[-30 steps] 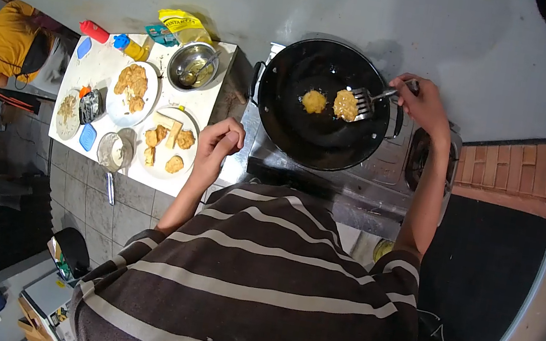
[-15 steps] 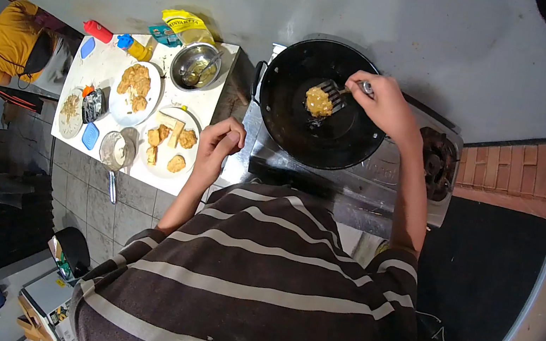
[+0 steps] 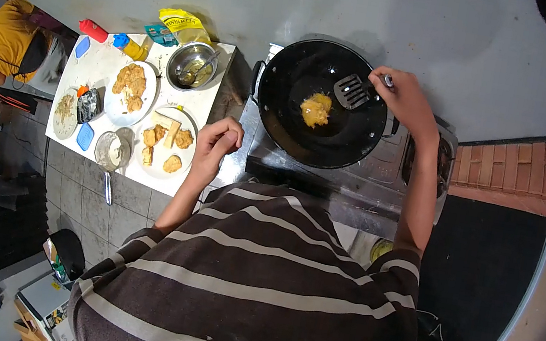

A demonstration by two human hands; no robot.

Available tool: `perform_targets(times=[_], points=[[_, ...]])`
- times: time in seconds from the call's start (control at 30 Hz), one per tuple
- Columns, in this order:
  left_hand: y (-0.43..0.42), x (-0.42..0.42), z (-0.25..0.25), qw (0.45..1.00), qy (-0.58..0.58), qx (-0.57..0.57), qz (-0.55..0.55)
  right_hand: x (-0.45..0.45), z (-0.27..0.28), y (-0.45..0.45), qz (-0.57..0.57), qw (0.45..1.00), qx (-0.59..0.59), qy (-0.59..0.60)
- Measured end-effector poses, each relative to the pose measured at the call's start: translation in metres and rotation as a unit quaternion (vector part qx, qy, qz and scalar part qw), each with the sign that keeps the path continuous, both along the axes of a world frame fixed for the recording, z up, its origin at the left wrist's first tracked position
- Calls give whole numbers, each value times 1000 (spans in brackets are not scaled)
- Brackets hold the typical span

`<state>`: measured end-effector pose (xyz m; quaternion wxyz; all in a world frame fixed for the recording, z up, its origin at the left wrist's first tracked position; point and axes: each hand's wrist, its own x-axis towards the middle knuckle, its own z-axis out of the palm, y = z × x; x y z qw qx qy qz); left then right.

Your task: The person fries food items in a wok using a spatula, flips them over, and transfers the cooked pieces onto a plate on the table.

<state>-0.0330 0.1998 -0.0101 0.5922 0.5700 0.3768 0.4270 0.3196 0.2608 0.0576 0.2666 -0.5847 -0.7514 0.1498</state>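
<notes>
A slotted spatula [image 3: 352, 92] is in my right hand [image 3: 404, 100], its blade over the right part of a black wok [image 3: 292, 141]. Nothing lies on the blade. Left of it, golden food [image 3: 315, 109] sits in the wok, apart from the spatula. My left hand [image 3: 218, 142] is closed between the wok and the white table; whether anything is inside it is hidden. Nearest to that hand is a plate [image 3: 155, 168] with several fried pieces and pale sticks.
On the table [image 3: 174, 185] are another plate of fried food [image 3: 131, 84], a metal bowl [image 3: 191, 66], a handled strainer [image 3: 112, 151], bottles [image 3: 94, 31] and a yellow packet [image 3: 185, 26]. A person in yellow [image 3: 6, 42] stands far left. A burner [image 3: 441, 165] lies right.
The spatula first carried a piece left onto the other food, then drew back right with its blade bare. The food now sits together in the wok. My left hand has hardly moved.
</notes>
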Motion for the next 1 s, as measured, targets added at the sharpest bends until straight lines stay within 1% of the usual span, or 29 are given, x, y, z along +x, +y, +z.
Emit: perform_targets(times=[0.03, 0.17, 0.27, 0.33, 0.37, 0.43, 0.47, 0.53, 0.67, 0.73, 0.8, 0.87, 0.93, 1.0], points=[[0, 0, -1, 1000, -1, 1, 2, 4, 4, 4, -11, 998, -63, -14], [-1, -1, 2, 1000, -5, -2, 2, 8, -6, 14, 0, 997, -72, -3], [-1, -1, -1, 999, -23, 23, 11, 8, -19, 23, 4, 996, -92, -12], [-2, -2, -1, 999, -29, 32, 10, 21, -42, 32, 7, 996, -87, 37], [-2, -3, -1, 999, -28, 32, 12, 24, -42, 32, 8, 995, -87, 37], [-3, -4, 0, 999, -21, 36, 12, 30, -43, 32, -47, 973, -198, 112], [-3, -4, 0, 999, -21, 36, 14, 35, -47, 31, -45, 973, -199, 112], [-5, -5, 0, 999, -27, 23, 14, 41, -60, 28, -42, 958, -221, 175], [-6, -4, 2, 999, -19, 25, 12, 33, -70, 5, -63, 948, -226, 214], [-5, -2, 2, 999, -13, 32, 13, 27, -79, -11, -75, 940, -190, 273], [-5, -2, 1, 999, -14, 29, 13, 16, -85, -28, -91, 935, -186, 289], [-5, -1, 0, 1000, -16, 24, 10, 4, -93, -45, -152, 917, -168, 327], [-5, 3, 3, 1000, -18, 18, 3, -6, -95, -61, -152, 912, -175, 337], [-3, 6, 0, 999, -8, 36, -3, -17, -100, -75, -180, 912, -139, 340]])
